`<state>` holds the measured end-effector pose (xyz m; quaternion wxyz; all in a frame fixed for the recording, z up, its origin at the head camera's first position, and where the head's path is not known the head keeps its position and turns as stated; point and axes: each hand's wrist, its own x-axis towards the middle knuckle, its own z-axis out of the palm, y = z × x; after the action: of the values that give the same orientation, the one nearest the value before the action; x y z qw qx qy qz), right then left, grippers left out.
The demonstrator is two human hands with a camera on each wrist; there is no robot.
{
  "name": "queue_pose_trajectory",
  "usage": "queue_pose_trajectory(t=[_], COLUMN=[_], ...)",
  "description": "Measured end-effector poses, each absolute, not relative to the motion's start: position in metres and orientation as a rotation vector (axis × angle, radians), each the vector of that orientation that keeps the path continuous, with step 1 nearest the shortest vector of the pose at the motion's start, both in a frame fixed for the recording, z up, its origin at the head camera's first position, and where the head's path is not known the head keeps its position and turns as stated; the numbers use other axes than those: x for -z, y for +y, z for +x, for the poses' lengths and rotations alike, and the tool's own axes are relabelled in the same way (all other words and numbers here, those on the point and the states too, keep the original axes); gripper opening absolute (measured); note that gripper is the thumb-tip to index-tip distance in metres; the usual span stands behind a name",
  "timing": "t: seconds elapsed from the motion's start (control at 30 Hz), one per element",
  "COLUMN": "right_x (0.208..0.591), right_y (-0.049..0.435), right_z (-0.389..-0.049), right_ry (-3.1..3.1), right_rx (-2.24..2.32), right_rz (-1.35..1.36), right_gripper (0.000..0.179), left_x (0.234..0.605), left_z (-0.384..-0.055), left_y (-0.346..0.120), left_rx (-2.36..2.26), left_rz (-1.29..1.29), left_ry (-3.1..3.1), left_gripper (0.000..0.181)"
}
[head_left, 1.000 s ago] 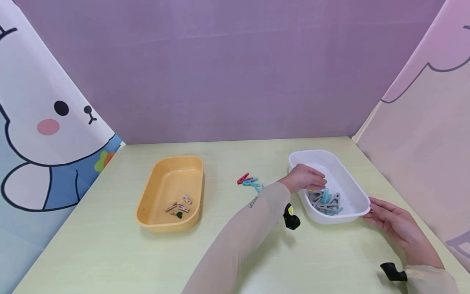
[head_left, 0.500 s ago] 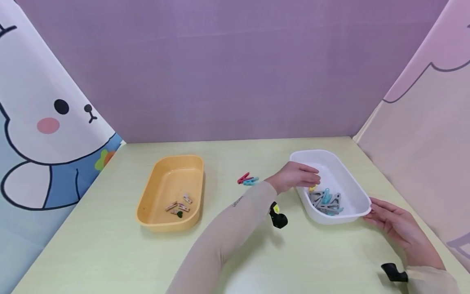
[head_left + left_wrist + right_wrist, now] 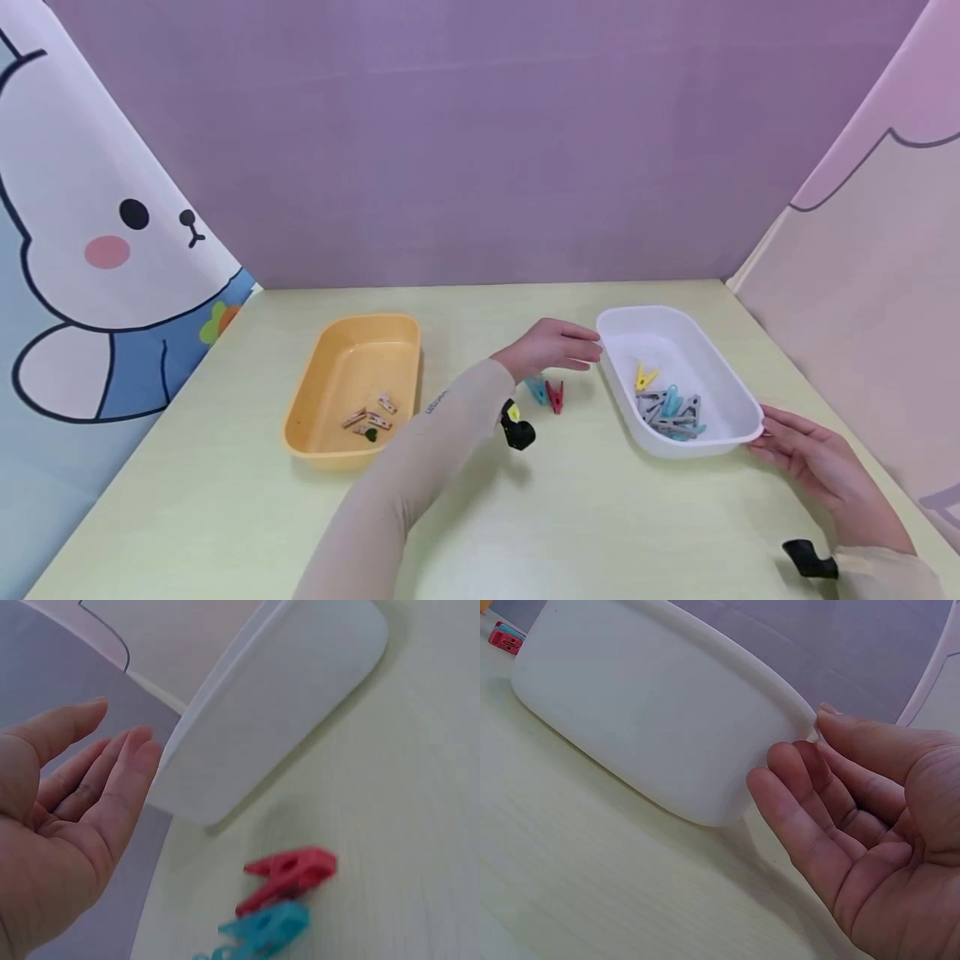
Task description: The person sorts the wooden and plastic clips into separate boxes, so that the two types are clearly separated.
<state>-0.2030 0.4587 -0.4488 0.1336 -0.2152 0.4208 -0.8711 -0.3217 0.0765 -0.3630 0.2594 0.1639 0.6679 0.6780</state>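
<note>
My left hand (image 3: 551,346) hovers just left of the white plastic tub (image 3: 686,337), fingers loosely extended and holding nothing. Below it on the table lie a red clothespin (image 3: 555,397) and a blue clothespin (image 3: 537,389), also seen close in the left wrist view. My right hand (image 3: 806,458) pinches the tub's rim at the near right corner, thumb on top and fingers beneath. Inside the tub are a yellow clothespin (image 3: 645,377) and a pile of grey clothespins (image 3: 666,423) with blue ones among them.
At left stands a yellow tub (image 3: 352,333) with several small wooden clothespins (image 3: 378,421) in it. A purple backdrop (image 3: 480,142) rises behind the table (image 3: 570,517), with printed cloths at both sides.
My left hand has drawn back leftward from over the white tub, uncovering the yellow clothespin inside. The red and blue clothespins near its wrist have come into view. My right hand stays on the rim.
</note>
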Motion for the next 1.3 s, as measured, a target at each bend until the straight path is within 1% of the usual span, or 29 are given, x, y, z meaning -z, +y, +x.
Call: queue_pose_trajectory(t=[0.23,0.47,0.73,0.93,1.3], right_x=[0.450,0.450,0.450,0.450,0.450], right_y=[0.459,0.460,0.461,0.462,0.462], right_z=[-0.204,-0.203,-0.205,-0.206,-0.207], right_ry=[1.208,1.201,1.197,1.205,1.220], right_rx=[2.523,2.524,2.515,2.516,2.512], right_rz=[-0.639,-0.651,-0.667,-0.671,-0.666], right_gripper=[0.049,0.049,0.049,0.049,0.047], left_x=[0.371,0.380,0.385,0.389,0.391], left_z=[-0.334,-0.348,-0.355,-0.359,-0.356], left_y=[0.044,0.017,-0.007,-0.011,-0.006], left_rx=[-1.821,-1.747,-1.592,-1.485,-1.266], left_rz=[0.404,0.347,0.237,0.162,0.129], left_ry=[1.887,2.021,2.238,2.343,2.498], left_gripper=[0.038,0.046,0.042,0.037,0.036])
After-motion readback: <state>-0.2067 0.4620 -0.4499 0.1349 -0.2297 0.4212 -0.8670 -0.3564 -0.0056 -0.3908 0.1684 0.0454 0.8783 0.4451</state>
